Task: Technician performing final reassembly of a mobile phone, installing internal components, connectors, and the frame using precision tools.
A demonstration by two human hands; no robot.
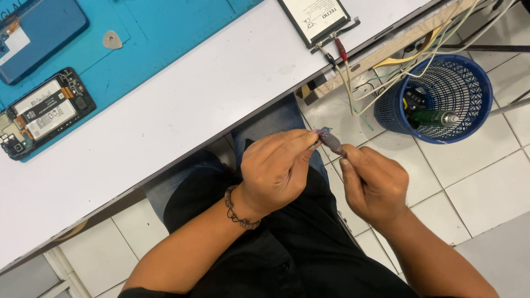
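My left hand point(273, 168) and my right hand point(375, 185) meet over my lap, away from the white table point(182, 105). Between their fingertips they pinch a small dark, crumpled strip point(330, 140), purplish grey, with one end in each hand. A beaded bracelet sits on my left wrist. On the table to the far left lies an opened phone point(41, 113) with its battery and boards exposed, on a blue work mat point(160, 27).
A grey pick point(112, 40) and a blue phone back cover point(36, 33) lie on the mat. A loose battery point(314, 19) with clip leads rests at the table edge. A blue mesh basket point(436, 99) with cables stands on the tiled floor to the right.
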